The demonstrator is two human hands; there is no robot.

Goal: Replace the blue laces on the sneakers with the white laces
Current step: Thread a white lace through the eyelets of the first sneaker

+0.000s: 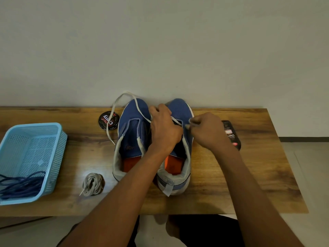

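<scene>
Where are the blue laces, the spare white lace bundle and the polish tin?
blue laces point(19, 184): head view, on the tangled pile in the basket's near corner.
white lace bundle point(92, 183): head view, on the middle of the coil.
polish tin point(108, 120): head view, on its printed lid.

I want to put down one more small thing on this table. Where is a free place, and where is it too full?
Free: the bare table right of the right sneaker and before the dark bottle; also the strip between the blue basket and the left sneaker, behind the bundled white lace. Crowded: the back middle, with the polish tin, loose white lace and both hands.
</scene>
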